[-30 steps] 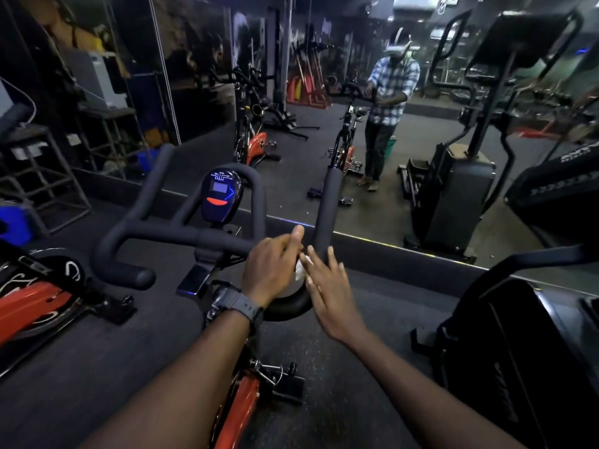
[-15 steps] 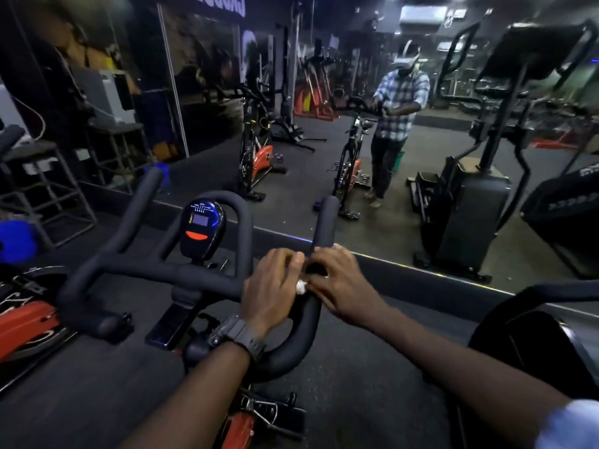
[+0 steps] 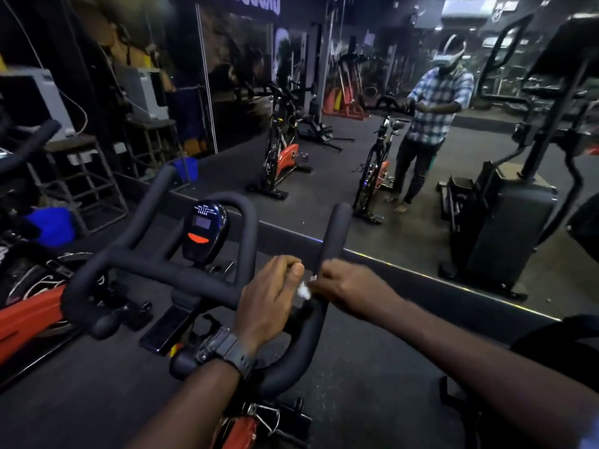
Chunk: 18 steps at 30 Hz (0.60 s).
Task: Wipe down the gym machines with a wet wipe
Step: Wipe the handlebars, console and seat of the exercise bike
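I stand at a spin bike whose black handlebar (image 3: 181, 277) crosses the middle of the view, with its dark console (image 3: 204, 234) behind the bar. A small white wet wipe (image 3: 304, 290) sits where the crossbar meets the right upright horn (image 3: 335, 234). My left hand (image 3: 265, 303), with a black watch on the wrist, is curled over the bar and holds the wipe at its thumb side. From the right, my right hand (image 3: 350, 290) pinches the other edge of the wipe with curled fingers. Most of the wipe is hidden between the two hands.
A mirror wall (image 3: 405, 202) stands just beyond the bike and reflects me, bikes and an elliptical. Another red spin bike (image 3: 29, 312) is close on the left, near a metal stool (image 3: 81, 176). A dark machine (image 3: 557, 335) stands at the right edge.
My right hand went from flat beside the bar to curled and pinching the wipe. The view has tilted up a little; my left hand stays on the bar.
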Tool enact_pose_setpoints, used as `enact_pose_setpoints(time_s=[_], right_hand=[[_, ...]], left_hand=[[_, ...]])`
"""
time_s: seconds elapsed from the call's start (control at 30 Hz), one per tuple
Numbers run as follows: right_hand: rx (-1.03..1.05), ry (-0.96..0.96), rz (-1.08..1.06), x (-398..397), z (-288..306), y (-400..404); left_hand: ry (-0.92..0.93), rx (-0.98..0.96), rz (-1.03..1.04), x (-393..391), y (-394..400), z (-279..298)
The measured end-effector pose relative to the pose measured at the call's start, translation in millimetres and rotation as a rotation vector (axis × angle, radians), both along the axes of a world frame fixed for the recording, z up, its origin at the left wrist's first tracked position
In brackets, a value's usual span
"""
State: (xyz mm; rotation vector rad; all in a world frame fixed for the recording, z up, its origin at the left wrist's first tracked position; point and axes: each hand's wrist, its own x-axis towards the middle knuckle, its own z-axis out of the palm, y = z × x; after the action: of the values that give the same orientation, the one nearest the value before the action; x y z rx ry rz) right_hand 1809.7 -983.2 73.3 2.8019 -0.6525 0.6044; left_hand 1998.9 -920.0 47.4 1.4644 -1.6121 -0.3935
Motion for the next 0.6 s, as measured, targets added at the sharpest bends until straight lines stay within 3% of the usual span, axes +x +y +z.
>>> enact_pose_setpoints(time_s=[0.17,0.37,0.53,0.6], right_hand=[[-0.085,-0.298,-0.355,4,47,-67],[0.113,0.010,-0.099,22,-3,13],[-0.051,-0.232,-0.374,7,64,-77],[-0.075,-0.232,-0.425,10,57,-77]], left_hand=[[-0.007,-0.012,-0.007,1,-2,-3],[0.111,-0.108,-0.070,-11,-12,5],[0.200,-0.121,-0.116,-36,-41,18],[0.244,-0.114,-0.108,-43,-47,17]])
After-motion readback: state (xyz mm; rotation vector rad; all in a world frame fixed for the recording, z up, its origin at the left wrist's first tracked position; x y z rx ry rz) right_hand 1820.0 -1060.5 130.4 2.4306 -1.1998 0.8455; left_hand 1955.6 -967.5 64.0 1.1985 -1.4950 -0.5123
